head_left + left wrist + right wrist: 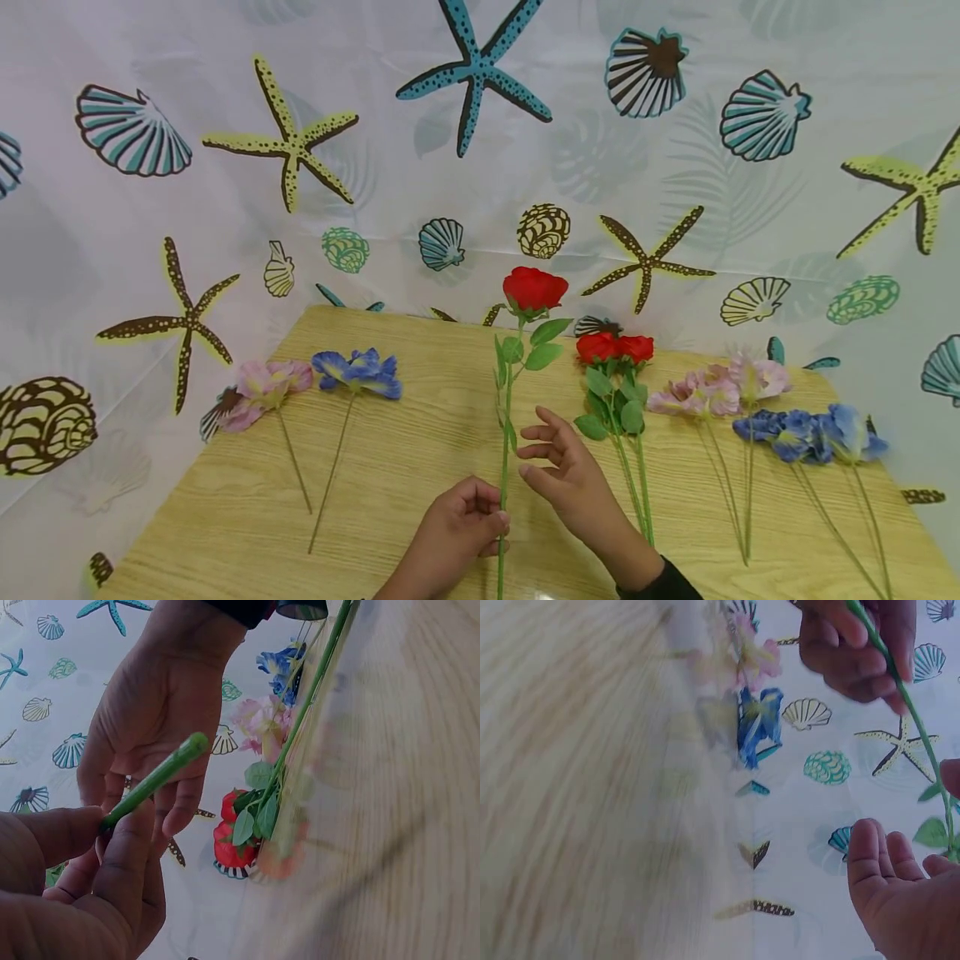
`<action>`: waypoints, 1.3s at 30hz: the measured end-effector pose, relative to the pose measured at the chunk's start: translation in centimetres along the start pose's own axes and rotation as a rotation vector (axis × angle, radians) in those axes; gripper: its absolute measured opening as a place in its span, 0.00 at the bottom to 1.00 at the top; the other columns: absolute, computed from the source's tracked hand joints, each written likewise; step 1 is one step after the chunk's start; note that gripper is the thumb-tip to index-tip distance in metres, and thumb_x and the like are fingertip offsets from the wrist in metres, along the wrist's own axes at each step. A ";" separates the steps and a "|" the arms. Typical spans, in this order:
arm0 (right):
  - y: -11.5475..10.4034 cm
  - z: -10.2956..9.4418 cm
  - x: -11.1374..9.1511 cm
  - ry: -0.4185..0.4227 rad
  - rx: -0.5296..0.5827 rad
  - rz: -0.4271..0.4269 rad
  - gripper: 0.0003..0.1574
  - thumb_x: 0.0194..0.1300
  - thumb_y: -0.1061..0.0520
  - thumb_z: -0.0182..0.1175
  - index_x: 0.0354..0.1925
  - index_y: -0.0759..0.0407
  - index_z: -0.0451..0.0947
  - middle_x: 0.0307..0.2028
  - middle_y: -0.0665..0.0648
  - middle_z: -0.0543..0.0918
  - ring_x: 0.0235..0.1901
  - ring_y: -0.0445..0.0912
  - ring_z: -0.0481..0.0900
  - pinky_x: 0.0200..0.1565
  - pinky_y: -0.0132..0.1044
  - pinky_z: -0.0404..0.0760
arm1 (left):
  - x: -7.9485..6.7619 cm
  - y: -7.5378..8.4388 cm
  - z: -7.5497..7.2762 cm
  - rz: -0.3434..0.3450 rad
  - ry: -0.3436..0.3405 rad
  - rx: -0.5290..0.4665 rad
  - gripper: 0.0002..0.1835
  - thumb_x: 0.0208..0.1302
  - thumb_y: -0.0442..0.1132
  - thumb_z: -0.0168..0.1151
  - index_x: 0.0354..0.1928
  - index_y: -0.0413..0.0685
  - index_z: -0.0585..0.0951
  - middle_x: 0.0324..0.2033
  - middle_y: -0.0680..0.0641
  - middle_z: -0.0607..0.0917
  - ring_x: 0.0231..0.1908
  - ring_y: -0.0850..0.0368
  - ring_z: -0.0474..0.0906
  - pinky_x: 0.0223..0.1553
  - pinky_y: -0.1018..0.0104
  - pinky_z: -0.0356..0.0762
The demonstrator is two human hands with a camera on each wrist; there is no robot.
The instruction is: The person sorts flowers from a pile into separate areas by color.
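A red artificial rose stands upright over the middle of the table, its green stem pinched low down between the thumb and fingers of my left hand. Just right of that stem, my right hand is raised with loosely bent fingers and grips nothing. In the right wrist view the right hand lies palm up beside the leafy part of the stem, apart from it as far as I can tell. Two more red roses lie together on the table behind the right hand.
On the wooden table, a pink flower and a blue flower lie at the left. Pink flowers and blue flowers lie at the right. A patterned curtain hangs behind the table.
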State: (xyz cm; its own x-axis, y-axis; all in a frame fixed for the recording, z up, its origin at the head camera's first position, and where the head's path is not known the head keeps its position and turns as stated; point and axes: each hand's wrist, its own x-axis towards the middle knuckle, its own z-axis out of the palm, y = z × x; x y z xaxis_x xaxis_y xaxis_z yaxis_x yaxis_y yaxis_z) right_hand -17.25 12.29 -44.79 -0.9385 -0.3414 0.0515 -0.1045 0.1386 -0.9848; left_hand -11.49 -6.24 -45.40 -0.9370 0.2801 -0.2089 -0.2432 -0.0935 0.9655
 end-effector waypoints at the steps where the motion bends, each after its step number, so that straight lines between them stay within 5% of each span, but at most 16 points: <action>1: -0.1 0.3 -0.1 -0.001 0.014 -0.003 0.42 0.65 0.59 0.59 0.71 0.49 0.51 0.56 0.59 0.68 0.52 0.52 0.73 0.47 0.37 0.78 | 0.0 0.0 0.2 -0.002 -0.003 -0.008 0.14 0.63 0.35 0.60 0.47 0.34 0.73 0.34 0.49 0.78 0.35 0.56 0.79 0.36 0.65 0.81; 14: -1.0 1.6 -1.2 0.016 0.091 -0.151 0.33 0.65 0.65 0.56 0.66 0.58 0.59 0.42 0.60 0.69 0.39 0.44 0.77 0.35 0.31 0.81 | 0.1 -0.5 1.9 0.002 0.002 -0.030 0.12 0.63 0.37 0.61 0.42 0.36 0.75 0.32 0.51 0.81 0.32 0.60 0.79 0.34 0.65 0.82; 19: -1.5 1.3 -1.3 0.046 0.054 -0.080 0.33 0.66 0.67 0.53 0.67 0.56 0.58 0.45 0.61 0.66 0.35 0.43 0.76 0.32 0.33 0.82 | 0.1 -0.5 1.9 0.003 -0.003 0.029 0.14 0.62 0.42 0.63 0.41 0.38 0.77 0.33 0.47 0.82 0.31 0.58 0.80 0.33 0.63 0.83; 24: -1.4 0.5 -1.2 0.118 0.006 0.011 0.34 0.65 0.68 0.53 0.67 0.53 0.58 0.47 0.60 0.66 0.35 0.45 0.77 0.33 0.37 0.84 | 0.0 -0.5 0.5 0.048 0.006 0.270 0.22 0.60 0.52 0.63 0.46 0.42 0.77 0.44 0.46 0.80 0.43 0.52 0.78 0.39 0.54 0.81; 32: -1.2 -2.5 -1.0 0.199 -0.194 0.035 0.33 0.66 0.65 0.53 0.67 0.54 0.57 0.47 0.60 0.68 0.35 0.47 0.78 0.31 0.35 0.83 | -0.3 -0.6 -2.2 0.238 0.138 0.593 0.31 0.61 0.60 0.58 0.59 0.46 0.74 0.65 0.40 0.66 0.63 0.38 0.62 0.55 0.36 0.68; 39: -0.8 -7.1 -0.8 0.238 -0.418 0.136 0.34 0.67 0.64 0.49 0.70 0.57 0.55 0.49 0.63 0.70 0.30 0.46 0.76 0.26 0.37 0.79 | -0.6 -0.8 -6.4 0.223 0.236 0.940 0.36 0.62 0.61 0.57 0.67 0.49 0.69 0.70 0.35 0.56 0.68 0.32 0.45 0.56 0.27 0.56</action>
State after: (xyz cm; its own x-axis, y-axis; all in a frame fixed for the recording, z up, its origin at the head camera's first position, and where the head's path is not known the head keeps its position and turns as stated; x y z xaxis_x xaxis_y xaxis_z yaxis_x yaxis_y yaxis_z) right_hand -18.69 19.04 -42.88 -0.9968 -0.0793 0.0116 -0.0530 0.5447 -0.8370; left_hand -12.34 -12.44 -47.07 -0.9878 0.1414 0.0655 0.1468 0.7029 0.6960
